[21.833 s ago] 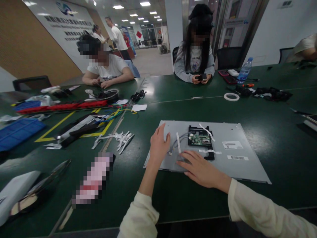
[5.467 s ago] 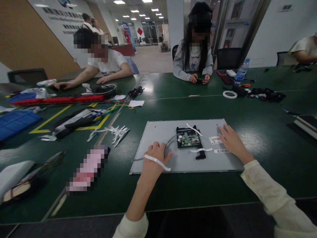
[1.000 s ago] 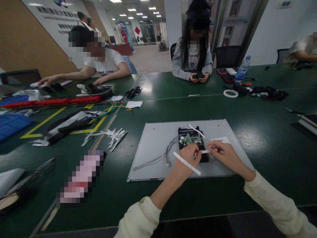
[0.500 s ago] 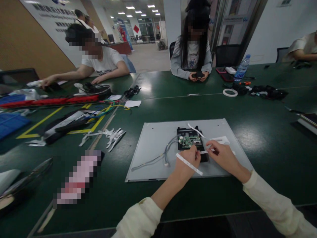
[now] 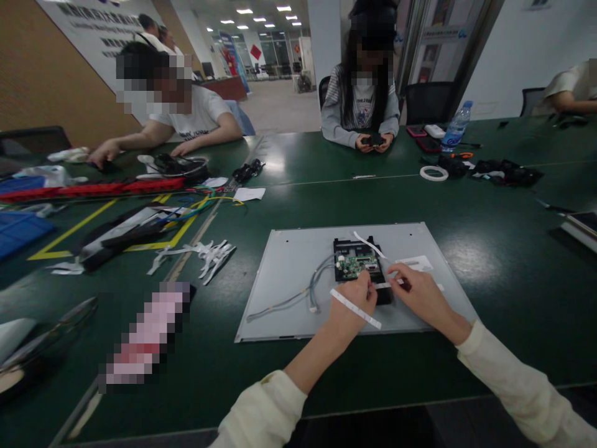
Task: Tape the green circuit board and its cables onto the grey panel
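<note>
A flat grey panel [image 5: 289, 261] lies on the table before me, with a black frame [image 5: 340, 244] and a green circuit board [image 5: 351, 266] on it. Grey cables [image 5: 298, 300] run from the board to the panel's left. My left hand [image 5: 353, 298] is closed in a pinch on one end of a short white tape strip [image 5: 383, 286]. At the strip's other end, my right hand [image 5: 420, 295] pinches too. Another white strip [image 5: 357, 309] lies across the back of my left hand. A curved strip [image 5: 370, 244] rests on the frame's upper part.
Left of the panel are crumpled white strips [image 5: 209, 256] and a blurred-out pink object [image 5: 152, 333]. A tape roll [image 5: 433, 173], a water bottle [image 5: 457, 127] and black cables [image 5: 506, 172] stand or lie at the far right. Two people sit across the table.
My hands and the strip between them stay almost in place. Across the table, the left person's outstretched hand has shifted slightly to the right.
</note>
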{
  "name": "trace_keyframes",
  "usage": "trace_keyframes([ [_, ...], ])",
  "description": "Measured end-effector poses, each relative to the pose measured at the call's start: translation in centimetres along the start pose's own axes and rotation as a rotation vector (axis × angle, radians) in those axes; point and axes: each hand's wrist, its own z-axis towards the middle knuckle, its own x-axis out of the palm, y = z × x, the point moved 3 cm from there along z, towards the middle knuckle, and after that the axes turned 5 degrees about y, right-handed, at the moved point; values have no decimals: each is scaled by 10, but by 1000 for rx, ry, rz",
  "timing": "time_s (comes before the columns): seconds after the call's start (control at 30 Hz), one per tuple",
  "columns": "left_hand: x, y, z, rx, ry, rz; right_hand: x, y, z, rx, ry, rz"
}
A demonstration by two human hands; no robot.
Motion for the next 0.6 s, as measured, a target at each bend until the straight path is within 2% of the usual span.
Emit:
trace_keyframes([
  [0.13,1,0,0,-23,13,-9,0,-2,-1,0,-15,11],
  [0.6,0,3,5,-35,51,-15,9,-2,0,15,38,-226],
])
